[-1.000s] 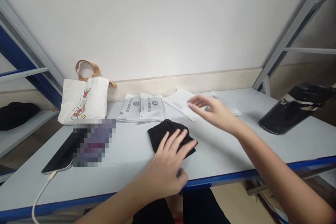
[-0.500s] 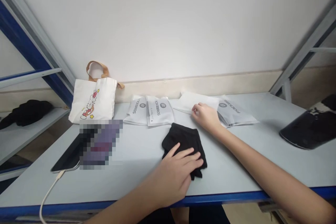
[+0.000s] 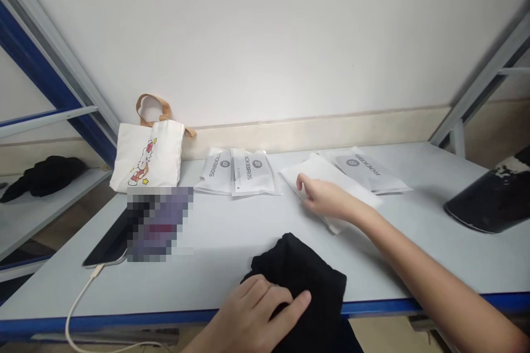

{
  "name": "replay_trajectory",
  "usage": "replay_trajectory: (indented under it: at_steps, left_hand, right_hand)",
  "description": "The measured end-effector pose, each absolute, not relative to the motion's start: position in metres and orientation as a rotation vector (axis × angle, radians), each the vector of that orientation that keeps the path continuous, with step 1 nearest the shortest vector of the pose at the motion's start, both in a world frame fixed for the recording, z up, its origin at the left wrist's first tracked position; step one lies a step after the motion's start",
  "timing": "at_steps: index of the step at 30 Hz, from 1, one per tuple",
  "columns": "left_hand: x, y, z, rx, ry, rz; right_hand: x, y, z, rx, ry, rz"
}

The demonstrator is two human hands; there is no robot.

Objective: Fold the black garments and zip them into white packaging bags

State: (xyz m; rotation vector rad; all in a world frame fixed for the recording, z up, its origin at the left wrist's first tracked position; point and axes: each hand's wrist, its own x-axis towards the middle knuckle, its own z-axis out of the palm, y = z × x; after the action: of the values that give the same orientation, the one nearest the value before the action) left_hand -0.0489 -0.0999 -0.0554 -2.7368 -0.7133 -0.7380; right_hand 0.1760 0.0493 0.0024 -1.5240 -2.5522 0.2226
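A folded piece of black cloth (image 3: 300, 276) lies at the front edge of the desk, partly overhanging it. My left hand (image 3: 259, 309) is closed on its near left side, the thumb on top. A white flat pouch (image 3: 318, 168) is tilted on the desk beyond the cloth, its near corner pointing at me. Over the pouch, my right hand (image 3: 323, 196) has its fingers curled and appears to grip it; the hand hides part of it. Just behind the pouch is a frosted printed pouch (image 3: 370, 172).
Two more printed pouches (image 3: 252, 172) lie near the wall. At the left stand a white tote bag (image 3: 144, 157) and a phone (image 3: 107, 240) with a white cable (image 3: 78, 303) beside a blurred purple patch. A black curved object (image 3: 484, 201) sits at the right edge.
The black cloth has come toward me and turned, with my left hand now closed on it rather than flat on top. The white pouch has slid nearer with my right hand.
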Motion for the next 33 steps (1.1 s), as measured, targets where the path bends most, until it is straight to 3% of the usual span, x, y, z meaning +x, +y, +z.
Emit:
replay_trajectory:
  at_steps: [9,15,20,33]
  left_hand:
    - [-0.043,-0.025,-0.005,-2.568,-0.549,-0.919]
    - [-0.019,0.022,-0.021,-2.541,-0.476,-1.054]
    - [-0.017,0.016,-0.029,-2.582,-0.477,-1.066]
    - [-0.023,0.023,-0.031,-2.424,-0.605,-1.025]
  right_hand:
    - [0.181,0.046,0.011,-1.544,-2.481,0.379]
    - [0.197,0.05,0.032,-1.338,-2.228,0.632]
    - [0.196,0.047,0.039,-1.213,-2.125,1.032]
    - [0.189,0.032,0.049,-1.199,-2.196,1.323]
